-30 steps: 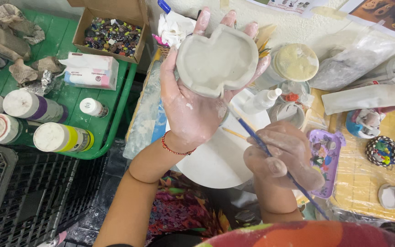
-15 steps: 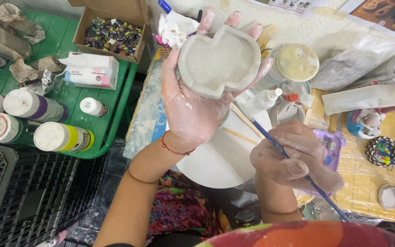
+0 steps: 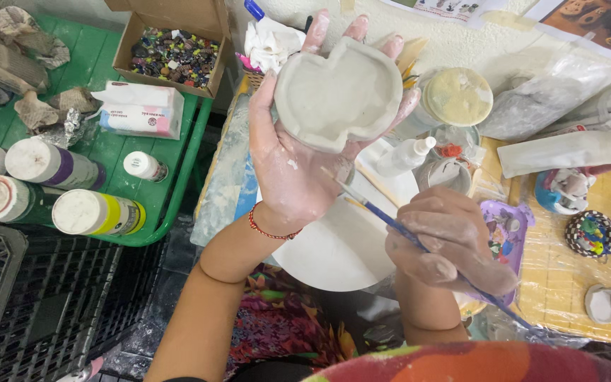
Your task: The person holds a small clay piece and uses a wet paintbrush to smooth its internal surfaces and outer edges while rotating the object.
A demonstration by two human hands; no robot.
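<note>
My left hand (image 3: 298, 170), smeared with pale clay, is raised palm up and holds a grey clay dish (image 3: 339, 93) shaped like an apple with raised walls. A red string bracelet circles that wrist. My right hand (image 3: 447, 244), also clay-coated, grips a thin blue-handled paintbrush (image 3: 383, 213). The brush tip points up and left, close under the dish near my left palm. Below both hands lies a round white board (image 3: 341, 251).
A green tray (image 3: 178, 177) on the left carries paint bottles (image 3: 72, 211), a tissue pack (image 3: 139, 110) and a cardboard box of coloured bits (image 3: 171, 53). To the right are a lidded tub (image 3: 457, 95), a squeeze bottle (image 3: 404, 157), a purple palette (image 3: 507, 226) and small painted figures on yellow paper.
My right hand with the brush has shifted slightly, bringing the tip up toward the underside of the dish. My left hand keeps the dish raised in nearly the same place.
</note>
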